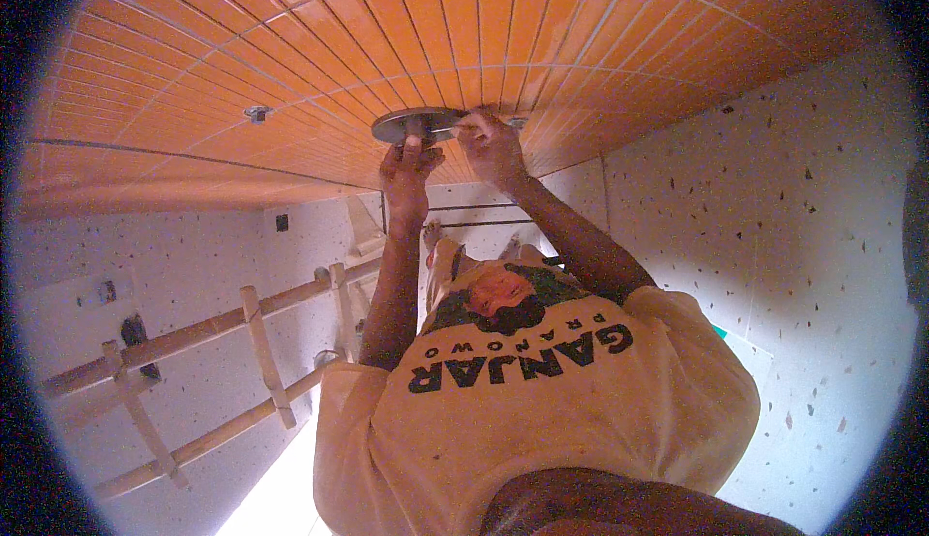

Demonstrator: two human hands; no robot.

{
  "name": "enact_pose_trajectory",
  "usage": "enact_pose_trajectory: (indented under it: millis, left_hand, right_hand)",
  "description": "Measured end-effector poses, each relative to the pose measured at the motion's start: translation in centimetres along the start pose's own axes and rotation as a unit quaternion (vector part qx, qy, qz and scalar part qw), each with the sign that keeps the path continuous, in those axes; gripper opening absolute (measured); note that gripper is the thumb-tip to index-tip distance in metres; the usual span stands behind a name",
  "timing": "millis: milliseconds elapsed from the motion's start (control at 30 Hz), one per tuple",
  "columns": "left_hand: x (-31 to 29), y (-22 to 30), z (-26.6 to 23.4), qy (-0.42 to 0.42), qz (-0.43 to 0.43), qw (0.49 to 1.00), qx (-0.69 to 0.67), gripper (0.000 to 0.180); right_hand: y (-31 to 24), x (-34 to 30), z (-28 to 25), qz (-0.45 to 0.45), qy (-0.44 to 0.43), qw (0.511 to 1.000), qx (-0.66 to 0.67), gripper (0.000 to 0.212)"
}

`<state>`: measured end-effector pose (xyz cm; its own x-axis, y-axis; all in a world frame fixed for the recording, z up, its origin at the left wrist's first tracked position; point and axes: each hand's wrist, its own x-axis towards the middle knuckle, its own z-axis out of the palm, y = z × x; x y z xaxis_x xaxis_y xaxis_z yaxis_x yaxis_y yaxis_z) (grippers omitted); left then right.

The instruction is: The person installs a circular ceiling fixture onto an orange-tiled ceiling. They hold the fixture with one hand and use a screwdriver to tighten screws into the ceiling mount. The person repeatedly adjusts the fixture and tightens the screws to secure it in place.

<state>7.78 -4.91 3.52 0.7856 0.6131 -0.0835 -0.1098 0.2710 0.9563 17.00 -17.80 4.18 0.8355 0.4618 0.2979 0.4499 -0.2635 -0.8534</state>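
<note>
A round, flat grey disc (406, 126) is up against the orange tiled wall (464, 23). My left hand (408, 183) holds the disc from below, with its fingers pressed to the near face and rim. Beside the disc's right edge is my right hand (494, 152), its fingers curled in a pinch. A thin light piece seems to show between the right fingertips and the disc, but it is too blurred to name. The far face of the disc is hidden.
A small metal fitting (256, 113) sticks out of the tiles left of the disc, and another fitting (519, 123) is close behind my right hand. A wooden ladder (259, 357) leans at the left. A speckled pale wall (803, 217) stands on the right.
</note>
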Motion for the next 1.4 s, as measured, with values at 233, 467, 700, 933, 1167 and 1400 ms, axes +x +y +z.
enact_pose_trajectory:
  millis: [233, 467, 700, 933, 1167, 1400]
  left_hand:
    - [-0.4, 1.1, 0.6, 0.000, -0.011, 1.000, 0.001, 0.044]
    - [-0.3, 0.7, 0.5, -0.010, -0.005, 1.000, -0.023, 0.041]
    - [-0.1, 0.7, 0.1, -0.024, -0.005, 1.000, 0.014, 0.038]
    - [-0.2, 1.2, 0.4, -0.012, -0.021, 0.999, 0.032, 0.037]
    - [-0.1, 1.2, -0.1, -0.029, 0.005, 0.994, 0.104, 0.040]
    - [-0.1, 1.4, 0.2, -0.029, -0.023, 0.999, 0.039, 0.046]
  right_hand:
    - [0.4, -0.1, 1.1, -0.021, 0.025, 0.997, 0.067, 0.020]
    - [0.4, -0.1, 1.0, -0.017, 0.023, 0.998, 0.048, 0.019]
    - [0.5, 0.0, 0.7, -0.021, 0.007, 0.999, 0.025, 0.020]
    - [0.4, 0.4, 0.4, -0.094, 0.017, 0.995, -0.008, 0.020]
    - [0.3, 0.3, 0.3, -0.066, 0.004, 0.998, 0.013, 0.022]
    - [0.6, 0.2, 0.6, -0.080, 0.035, 0.996, 0.002, 0.022]
